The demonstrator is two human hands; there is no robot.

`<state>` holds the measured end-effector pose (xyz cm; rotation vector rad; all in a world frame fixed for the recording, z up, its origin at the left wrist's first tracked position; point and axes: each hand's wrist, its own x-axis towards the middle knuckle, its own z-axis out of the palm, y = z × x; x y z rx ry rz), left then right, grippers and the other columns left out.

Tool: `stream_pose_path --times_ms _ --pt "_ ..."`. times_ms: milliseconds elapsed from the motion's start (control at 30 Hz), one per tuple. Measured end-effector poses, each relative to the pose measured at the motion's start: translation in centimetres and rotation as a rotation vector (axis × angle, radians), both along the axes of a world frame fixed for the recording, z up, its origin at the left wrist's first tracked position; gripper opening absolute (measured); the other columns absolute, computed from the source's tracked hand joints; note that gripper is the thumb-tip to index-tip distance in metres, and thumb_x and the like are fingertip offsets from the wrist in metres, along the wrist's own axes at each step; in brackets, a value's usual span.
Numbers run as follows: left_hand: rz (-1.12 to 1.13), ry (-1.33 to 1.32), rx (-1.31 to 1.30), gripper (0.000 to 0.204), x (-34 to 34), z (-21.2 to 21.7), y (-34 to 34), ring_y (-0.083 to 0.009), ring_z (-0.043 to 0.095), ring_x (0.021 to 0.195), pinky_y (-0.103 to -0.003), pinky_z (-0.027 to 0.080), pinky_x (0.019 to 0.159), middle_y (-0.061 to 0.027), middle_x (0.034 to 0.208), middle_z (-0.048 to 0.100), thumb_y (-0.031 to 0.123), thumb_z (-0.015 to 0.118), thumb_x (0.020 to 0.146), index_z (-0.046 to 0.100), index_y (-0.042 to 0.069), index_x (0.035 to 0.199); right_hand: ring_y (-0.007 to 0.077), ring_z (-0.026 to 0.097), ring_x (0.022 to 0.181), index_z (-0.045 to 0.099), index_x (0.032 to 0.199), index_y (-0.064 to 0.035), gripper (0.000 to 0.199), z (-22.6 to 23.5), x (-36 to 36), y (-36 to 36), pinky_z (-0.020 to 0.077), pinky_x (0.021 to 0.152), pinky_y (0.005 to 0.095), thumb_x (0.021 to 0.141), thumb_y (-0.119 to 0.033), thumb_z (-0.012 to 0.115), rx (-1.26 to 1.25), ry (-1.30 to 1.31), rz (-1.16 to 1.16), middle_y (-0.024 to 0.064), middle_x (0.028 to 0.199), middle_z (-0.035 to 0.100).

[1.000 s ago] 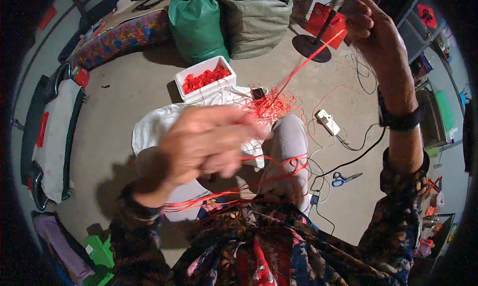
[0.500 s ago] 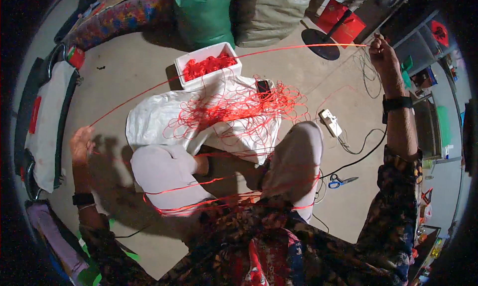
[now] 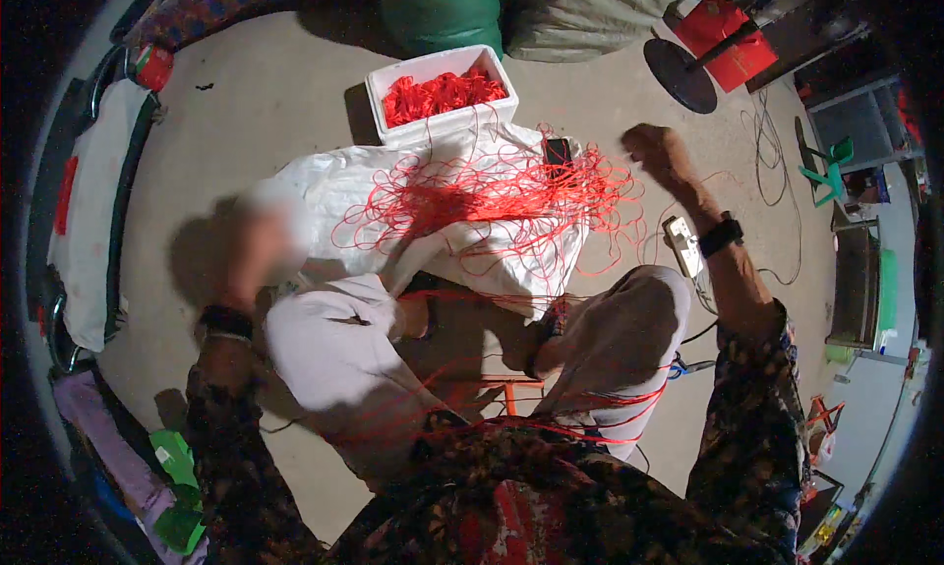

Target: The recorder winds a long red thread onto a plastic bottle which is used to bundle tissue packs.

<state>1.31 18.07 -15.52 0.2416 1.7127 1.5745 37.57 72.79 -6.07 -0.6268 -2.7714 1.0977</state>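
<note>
A tangled heap of thin red cord lies over a white woven sack in front of my knees. My left hand is over the sack's left end, its fingers smeared. To the right of the heap, my right hand is raised with the fingers curled closed. Whether it holds a strand cannot be made out. More red strands loop round my thighs. Beyond the sack stands a white foam box filled with bundled red cord. A dark phone rests at the heap's right end.
A white power strip with cables lies right of my knee. Blue-handled scissors are partly behind that leg. A green sack and a beige sack stand at the back, with a round black stand base farther right.
Both hands have come inward from a wide spread. The strand stretched between them no longer shows. The view has shifted, and an orange-red frame now appears between my legs.
</note>
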Motion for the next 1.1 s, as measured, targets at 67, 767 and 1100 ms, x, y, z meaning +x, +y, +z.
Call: stream_pose_path --times_ms 67,767,1100 --pt "-0.122 0.023 0.124 0.03 2.0 3.3 6.7 -0.0119 0.044 0.067 -0.03 0.046 0.061 -0.0016 0.072 0.042 0.008 0.063 0.081 0.059 0.004 0.11 0.0163 0.06 0.084 0.06 0.102 0.003 0.027 2.0 -3.1 -7.5 0.0497 0.075 0.0305 0.086 -0.019 0.061 -0.632 -0.01 0.143 0.008 0.089 0.065" --pt "0.469 -0.084 0.232 0.016 2.0 11.6 8.3 -0.017 0.036 0.049 -0.044 0.046 0.066 -0.002 0.055 0.034 0.013 0.066 0.08 0.052 0.006 0.077 0.0068 0.048 0.06 0.066 0.089 -0.0036 0.029 2.8 23.0 0.3 0.0384 0.054 0.023 0.085 -0.031 0.06 -0.389 0.032 -0.266 -0.0015 0.074 0.06" --pt "-0.405 1.189 -0.342 0.05 11.2 12.1 15.8 -0.0284 0.062 0.086 -0.034 0.048 0.079 -0.0186 0.094 0.065 0.02 0.071 0.067 0.058 -0.004 0.109 0.0029 0.027 0.045 0.057 0.089 -0.0122 0.017 15.6 26.5 -13.6 0.0204 0.042 0.0217 0.09 -0.029 0.056 -0.914 0.16 -0.595 -0.0103 0.056 0.033"
